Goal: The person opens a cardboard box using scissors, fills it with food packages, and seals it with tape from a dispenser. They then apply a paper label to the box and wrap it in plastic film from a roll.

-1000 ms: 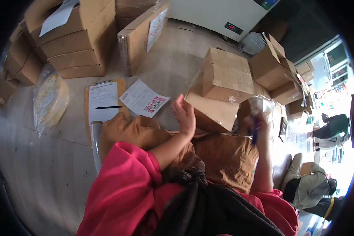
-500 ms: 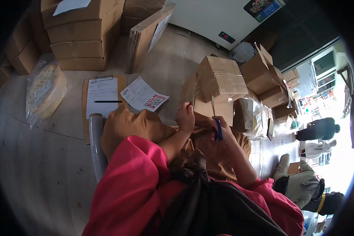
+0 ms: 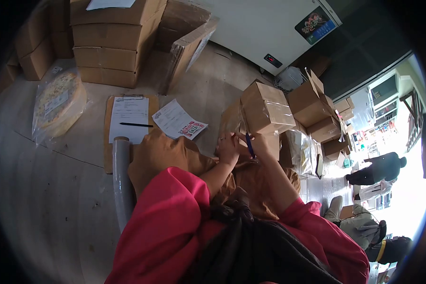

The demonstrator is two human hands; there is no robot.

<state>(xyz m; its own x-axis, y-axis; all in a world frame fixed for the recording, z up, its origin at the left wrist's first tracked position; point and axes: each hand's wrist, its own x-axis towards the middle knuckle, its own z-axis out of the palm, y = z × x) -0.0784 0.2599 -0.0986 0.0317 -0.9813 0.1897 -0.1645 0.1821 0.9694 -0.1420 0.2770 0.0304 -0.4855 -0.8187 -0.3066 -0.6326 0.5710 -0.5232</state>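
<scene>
At the far left of the frame a round flat item in a clear bag lies on the floor, below a stack of cardboard boxes at upper left. Right of the bag sits a clipboard with a black pen across its paper, and just beside that a printed sheet. A grey roll lies below the clipboard. At centre the left hand is curled against the near edge of a cardboard box wrapped in clear film. Touching it, the right hand is clamped on blue-handled scissors. Further right stand more open boxes.
</scene>
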